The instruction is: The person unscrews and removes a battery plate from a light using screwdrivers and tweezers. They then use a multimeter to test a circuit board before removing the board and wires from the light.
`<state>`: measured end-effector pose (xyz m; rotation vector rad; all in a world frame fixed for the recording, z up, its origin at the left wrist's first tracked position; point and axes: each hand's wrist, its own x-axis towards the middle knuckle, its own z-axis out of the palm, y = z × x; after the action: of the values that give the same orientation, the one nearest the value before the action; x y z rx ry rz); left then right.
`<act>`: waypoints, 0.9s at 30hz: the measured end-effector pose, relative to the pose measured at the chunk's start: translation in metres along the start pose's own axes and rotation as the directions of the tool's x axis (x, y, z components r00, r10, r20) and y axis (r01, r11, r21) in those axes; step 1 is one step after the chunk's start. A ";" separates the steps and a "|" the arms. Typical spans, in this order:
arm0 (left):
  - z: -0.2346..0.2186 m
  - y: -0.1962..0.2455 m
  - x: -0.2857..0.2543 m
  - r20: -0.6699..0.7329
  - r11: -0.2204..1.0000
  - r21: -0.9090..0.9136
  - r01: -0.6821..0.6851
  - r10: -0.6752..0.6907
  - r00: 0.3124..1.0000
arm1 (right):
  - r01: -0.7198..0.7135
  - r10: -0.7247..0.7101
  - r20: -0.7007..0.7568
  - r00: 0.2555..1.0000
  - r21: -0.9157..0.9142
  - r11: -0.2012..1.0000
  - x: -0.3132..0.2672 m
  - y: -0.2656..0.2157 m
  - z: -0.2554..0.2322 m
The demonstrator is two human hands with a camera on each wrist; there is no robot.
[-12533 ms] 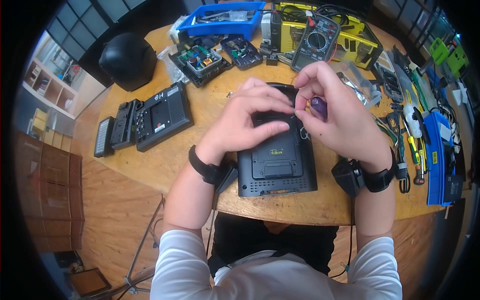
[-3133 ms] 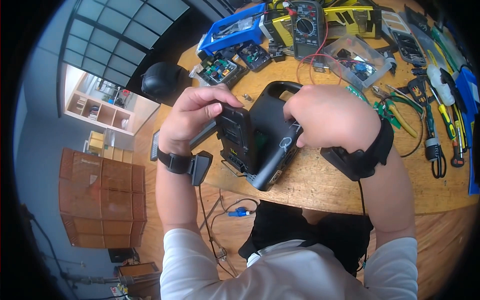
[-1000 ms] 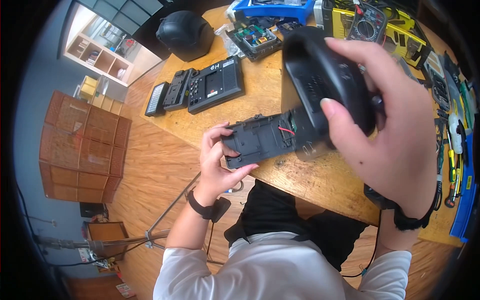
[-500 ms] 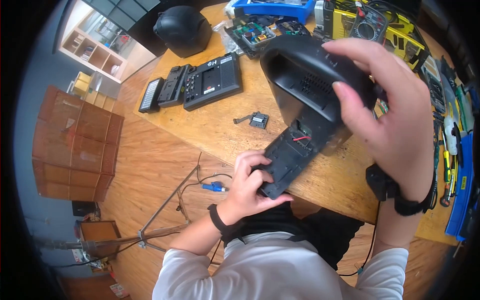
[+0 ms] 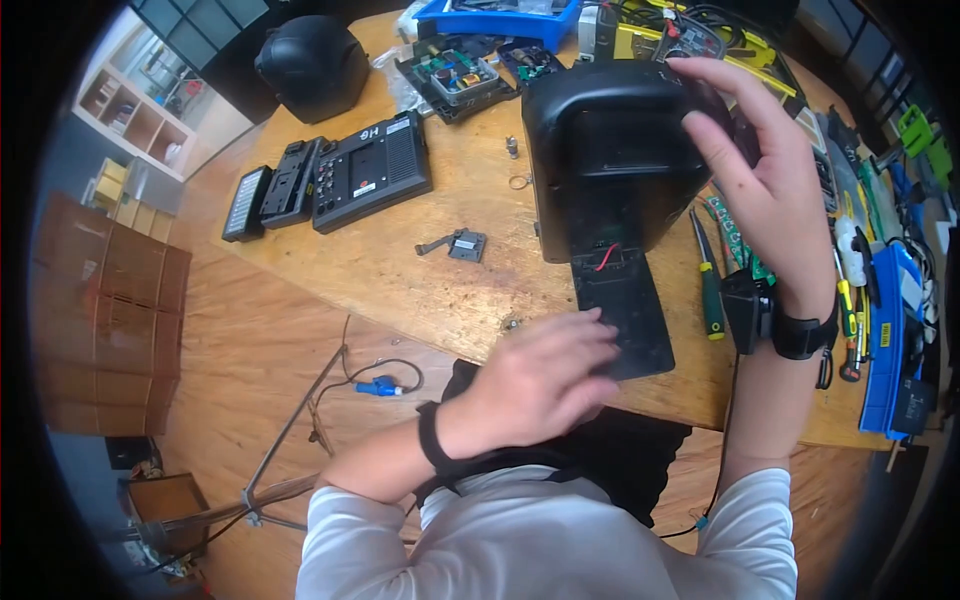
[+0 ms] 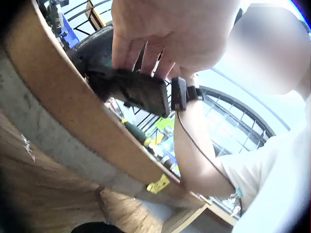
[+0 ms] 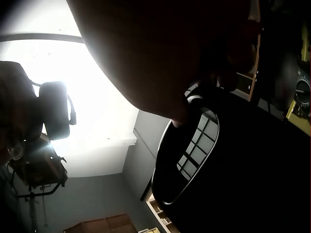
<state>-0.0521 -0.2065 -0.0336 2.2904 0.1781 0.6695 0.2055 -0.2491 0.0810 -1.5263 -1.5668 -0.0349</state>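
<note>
A black device housing (image 5: pixel 620 130) stands tilted up on the table, its handle side at the top. From its lower end hangs a long black panel (image 5: pixel 635 320), with a red wire at the joint. My right hand (image 5: pixel 775 190) grips the housing's upper right part, thumb and fingers spread around it. Blurred, my left hand (image 5: pixel 545 375) lies at the panel's left edge, fingers fairly straight. The left wrist view shows this hand (image 6: pixel 170 29) with its fingers against the panel (image 6: pixel 141 92). In the dark right wrist view, the hand (image 7: pixel 160 58) is at the housing (image 7: pixel 248 160).
A small black part (image 5: pixel 467 246) lies left of the housing. Further left is a flat black unit (image 5: pixel 375 170); behind stand opened circuit boxes (image 5: pixel 460 75) and a blue tray (image 5: pixel 500 22). A green-handled screwdriver (image 5: pixel 711 300) and a blue bin (image 5: pixel 885 340) are at right.
The device lay flat at first and is now tilted up, its panel swung out. Since half a second ago, the left hand's curled grip on the panel has loosened and the housing has turned.
</note>
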 end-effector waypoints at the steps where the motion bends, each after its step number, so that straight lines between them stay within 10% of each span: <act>1: -0.012 -0.003 0.005 -0.117 0.995 -0.101 0.011 -0.023 0.993 | -0.012 0.012 0.000 1.000 0.012 1.000 -0.001 -0.003 0.001; 4: -0.042 -0.050 0.038 -0.586 0.967 0.105 -0.230 0.248 0.772 | 0.035 -0.037 -0.034 0.999 -0.058 0.998 -0.003 0.001 0.005; 9: -0.043 -0.088 0.099 -0.619 0.970 0.084 -0.228 0.230 0.751 | 0.001 -0.001 -0.197 0.980 0.004 1.000 -0.028 0.004 -0.005; 13: -0.014 -0.086 0.096 -0.590 0.992 -0.077 -0.104 0.039 0.806 | -0.098 0.242 -0.197 0.950 0.548 0.831 -0.060 0.019 -0.013; 17: 0.000 -0.081 0.077 -0.372 0.944 -0.262 0.202 -0.292 0.881 | -0.031 0.350 -0.319 0.881 0.699 0.714 -0.079 0.038 0.016; 27: 0.002 -0.088 0.071 -0.082 0.866 -0.309 0.393 -0.436 0.896 | -0.023 0.300 -0.366 0.881 0.601 0.799 -0.103 0.035 0.056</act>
<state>0.0157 -0.1222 -0.0656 1.8399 0.5928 0.5932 0.1821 -0.2881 -0.0328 -1.0531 -0.9394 0.1742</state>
